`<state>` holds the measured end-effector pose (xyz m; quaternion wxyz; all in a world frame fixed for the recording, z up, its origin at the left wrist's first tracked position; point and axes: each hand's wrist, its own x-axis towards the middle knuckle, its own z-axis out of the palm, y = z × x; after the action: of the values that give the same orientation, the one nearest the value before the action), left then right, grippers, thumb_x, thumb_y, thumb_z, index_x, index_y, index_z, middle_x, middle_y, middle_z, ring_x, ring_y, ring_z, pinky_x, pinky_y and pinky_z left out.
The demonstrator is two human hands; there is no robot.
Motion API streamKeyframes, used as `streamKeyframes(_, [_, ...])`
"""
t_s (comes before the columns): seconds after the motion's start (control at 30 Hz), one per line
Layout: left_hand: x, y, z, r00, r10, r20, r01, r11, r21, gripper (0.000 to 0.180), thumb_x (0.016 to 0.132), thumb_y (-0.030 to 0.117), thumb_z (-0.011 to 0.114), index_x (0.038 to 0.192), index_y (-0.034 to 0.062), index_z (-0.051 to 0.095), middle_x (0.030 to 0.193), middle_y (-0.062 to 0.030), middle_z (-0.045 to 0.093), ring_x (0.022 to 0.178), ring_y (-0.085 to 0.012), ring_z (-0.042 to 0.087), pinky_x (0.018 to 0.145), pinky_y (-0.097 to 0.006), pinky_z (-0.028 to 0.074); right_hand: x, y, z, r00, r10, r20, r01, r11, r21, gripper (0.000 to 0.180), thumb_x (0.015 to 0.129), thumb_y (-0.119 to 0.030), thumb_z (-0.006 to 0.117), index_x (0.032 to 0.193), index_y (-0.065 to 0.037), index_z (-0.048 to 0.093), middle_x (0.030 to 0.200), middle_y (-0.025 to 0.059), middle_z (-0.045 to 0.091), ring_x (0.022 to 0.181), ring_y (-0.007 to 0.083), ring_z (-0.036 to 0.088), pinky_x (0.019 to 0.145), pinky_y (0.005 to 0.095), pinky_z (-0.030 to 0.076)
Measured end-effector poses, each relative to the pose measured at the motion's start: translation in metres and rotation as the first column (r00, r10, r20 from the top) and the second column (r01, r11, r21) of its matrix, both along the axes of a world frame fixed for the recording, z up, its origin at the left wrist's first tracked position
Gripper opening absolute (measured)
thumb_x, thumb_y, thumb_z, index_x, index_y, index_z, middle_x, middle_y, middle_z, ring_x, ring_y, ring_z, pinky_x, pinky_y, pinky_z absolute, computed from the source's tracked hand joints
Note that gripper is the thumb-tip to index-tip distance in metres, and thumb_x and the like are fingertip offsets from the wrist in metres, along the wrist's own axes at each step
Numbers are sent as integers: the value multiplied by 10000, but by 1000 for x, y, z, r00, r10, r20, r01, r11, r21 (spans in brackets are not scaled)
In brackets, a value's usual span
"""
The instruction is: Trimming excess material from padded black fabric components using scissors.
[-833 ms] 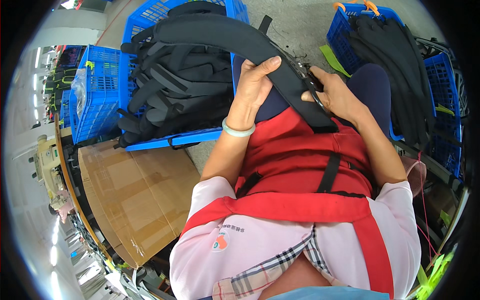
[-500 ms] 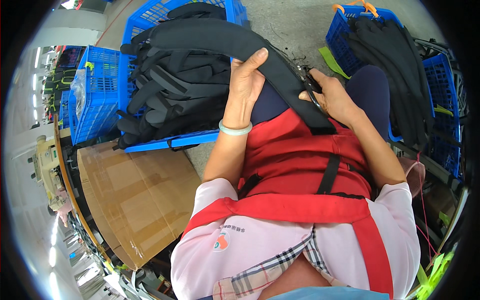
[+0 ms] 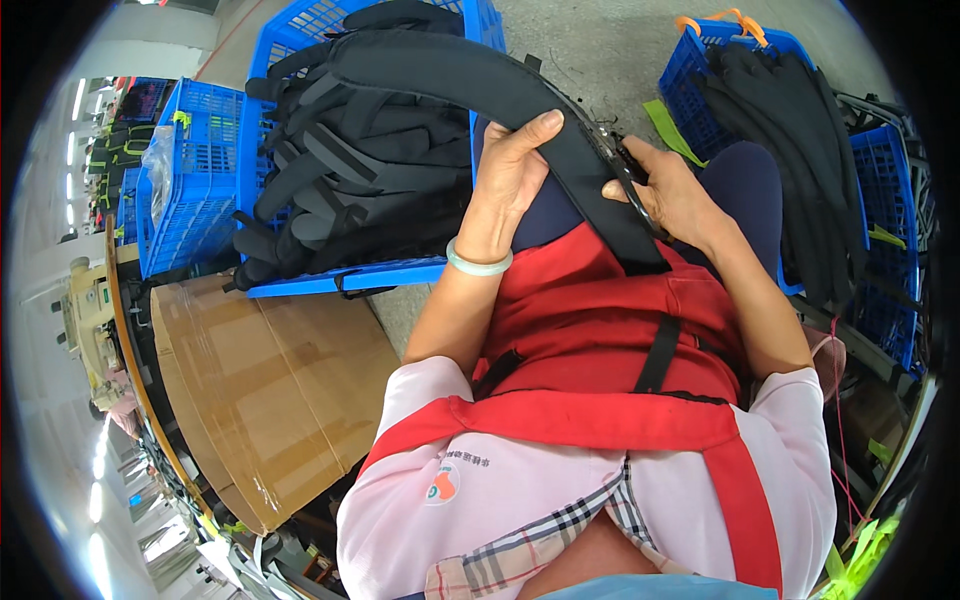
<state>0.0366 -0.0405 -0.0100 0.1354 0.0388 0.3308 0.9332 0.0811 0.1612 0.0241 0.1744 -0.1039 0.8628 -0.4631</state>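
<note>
A long, curved black padded strap [image 3: 450,78] runs from above the left crate down to my lap, its lower end lying against the red apron [image 3: 600,330]. My left hand [image 3: 512,170] is closed on the strap's near edge, with the thumb on top. In my right hand [image 3: 675,195], at the strap's other edge, is a pair of dark scissors [image 3: 630,178]. Their blades reach up along that edge; whether they touch the fabric is hard to tell. A small dark tab [image 3: 533,63] stands out from the strap's far edge.
Ahead on the left, a blue crate [image 3: 350,282] holds a heap of black straps. Another blue crate [image 3: 690,80] with long black pieces stands at the right. Beside my left arm lies a cardboard sheet [image 3: 270,390]. A second blue crate [image 3: 195,180] stands farther left.
Both hands and the strap have shifted slightly to the right. The scissors have moved a little along the edge, and a small tab now shows beyond the strap.
</note>
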Motion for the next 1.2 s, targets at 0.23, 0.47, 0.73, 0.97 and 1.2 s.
streamKeyframes(0.23, [1,2,2,1000,-10,-21,10,1000,-4,150,821,-36,692,948,42,674,924,-58,686,851,-161,653,811,-305,524,1,5,-5,999,6,-45,-10,997,-72,499,832,-435,710,947,26,554,692,140,557,645,212,503,619,364,432])
streamKeyframes(0.47, [-7,-3,15,995,87,-42,-83,992,94,189,816,-52,686,976,46,658,955,-60,679,862,-166,654,825,-325,531,1,6,0,997,-21,-70,15,996,-92,523,820,-453,713,941,27,546,706,176,561,650,269,510,637,379,439])
streamKeyframes(0.73, [-9,3,12,995,75,-64,-77,997,-27,192,807,-44,699,973,37,649,939,-59,675,855,-171,653,805,-326,534,-5,8,6,999,13,-53,-13,1000,0,571,815,-503,696,959,28,542,717,188,563,676,291,549,653,401,439])
streamKeyframes(0.97, [-8,5,10,998,22,-64,-22,1000,7,184,812,-32,703,977,32,655,933,-62,679,854,-173,658,798,-321,535,-9,13,6,997,68,-41,-69,997,-19,565,821,-504,692,952,25,542,694,157,528,659,241,520,629,368,431])
streamKeyframes(1.2, [-2,9,8,993,-8,-121,0,997,-71,184,819,-27,700,990,28,661,971,-67,685,877,-163,660,815,-314,531,-15,14,13,987,70,-142,-72,997,-9,467,851,-418,698,954,10,542,709,23,434,659,76,389,556,260,349])
